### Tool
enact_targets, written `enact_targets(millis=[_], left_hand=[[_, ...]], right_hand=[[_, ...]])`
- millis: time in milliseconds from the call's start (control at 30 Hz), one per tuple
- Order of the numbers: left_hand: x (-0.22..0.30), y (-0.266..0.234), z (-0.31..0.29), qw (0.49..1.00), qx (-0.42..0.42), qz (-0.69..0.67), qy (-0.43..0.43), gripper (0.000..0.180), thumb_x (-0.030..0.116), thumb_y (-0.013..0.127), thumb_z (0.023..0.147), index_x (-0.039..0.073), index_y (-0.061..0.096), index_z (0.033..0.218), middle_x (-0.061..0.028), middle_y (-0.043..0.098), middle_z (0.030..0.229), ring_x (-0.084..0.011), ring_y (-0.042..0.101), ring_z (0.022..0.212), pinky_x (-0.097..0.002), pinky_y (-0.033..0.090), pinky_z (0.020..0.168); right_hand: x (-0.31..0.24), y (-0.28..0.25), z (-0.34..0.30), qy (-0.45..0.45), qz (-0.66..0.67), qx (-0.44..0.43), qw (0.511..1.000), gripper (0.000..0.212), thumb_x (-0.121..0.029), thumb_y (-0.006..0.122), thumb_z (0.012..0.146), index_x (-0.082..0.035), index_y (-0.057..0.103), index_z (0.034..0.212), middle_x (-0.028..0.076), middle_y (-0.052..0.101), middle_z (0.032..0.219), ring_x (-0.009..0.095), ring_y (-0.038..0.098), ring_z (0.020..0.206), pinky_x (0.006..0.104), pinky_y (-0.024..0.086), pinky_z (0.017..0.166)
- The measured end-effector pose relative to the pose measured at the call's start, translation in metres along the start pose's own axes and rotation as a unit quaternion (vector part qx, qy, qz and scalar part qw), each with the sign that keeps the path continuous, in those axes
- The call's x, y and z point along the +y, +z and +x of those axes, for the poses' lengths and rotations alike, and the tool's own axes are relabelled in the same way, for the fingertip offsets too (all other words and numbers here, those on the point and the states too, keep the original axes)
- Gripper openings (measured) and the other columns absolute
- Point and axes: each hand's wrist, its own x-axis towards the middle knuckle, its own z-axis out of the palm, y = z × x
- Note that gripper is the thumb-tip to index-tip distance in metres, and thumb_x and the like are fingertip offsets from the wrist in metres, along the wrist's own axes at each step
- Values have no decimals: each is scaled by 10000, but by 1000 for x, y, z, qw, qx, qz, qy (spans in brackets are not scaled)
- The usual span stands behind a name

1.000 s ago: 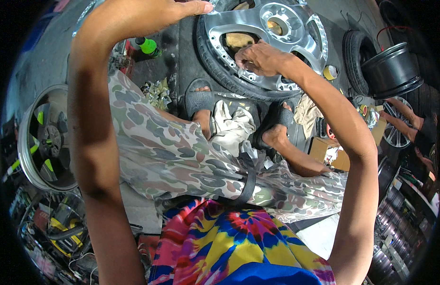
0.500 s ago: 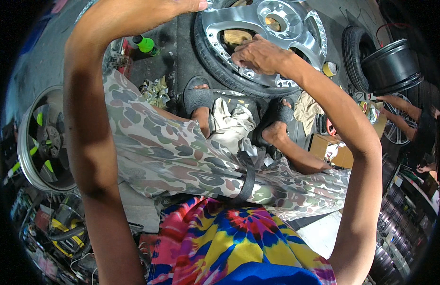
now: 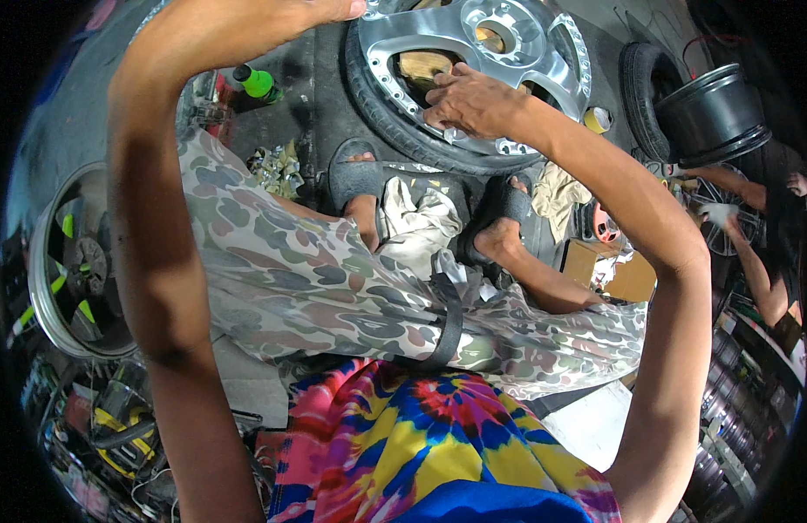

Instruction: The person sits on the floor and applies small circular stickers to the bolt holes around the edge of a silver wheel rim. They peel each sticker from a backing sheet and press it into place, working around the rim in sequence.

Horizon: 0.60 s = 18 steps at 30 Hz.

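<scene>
The silver wheel, seated in its black tyre, lies flat on the dark floor just beyond the person's sandalled feet. The right hand rests on the near rim of the wheel with fingers curled over the polished edge, lightly gripping it; the left hand reaches the far top edge of the view beside the wheel, and I cannot tell whether it is open or closed, since most of it is cut off. The risk I judge most likely is a slip: the rim is smooth, bright machined metal with a studded lip, and fingers could slide off it or be pinched between a spoke and the rubber if the wheel shifts. A wooden block shows through a spoke opening beneath it, so the wheel may rock on that support. The feet sit close to the tyre, so a rolling or dropping wheel could catch the toes. Crumpled cloth lies soft between the feet, and a green-capped bottle stands near the tyre, easy to knock over.
</scene>
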Motion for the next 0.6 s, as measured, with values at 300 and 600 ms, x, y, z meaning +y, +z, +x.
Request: enact_targets(millis=[300,600], left_hand=[[-62,22,28,983,22,10,182,420,375,699,1094,-32,723,993,-25,494,742,-115,456,729,-332,401,662],[-74,50,71,959,-11,211,188,465,385,863,922,19,761,1190,-213,735,1212,-386,705,1147,-468,565,995]], right_hand=[[-16,-1,-9,-8,-126,42,991,336,-165,583,1021,-289,730,1297,-42,660,1266,196,572,1335,456,358,1212],[-18,35,-113,315,337,347,816,197,-161,632,1055,-58,648,1221,108,753,1042,345,738,968,465,543,816]])
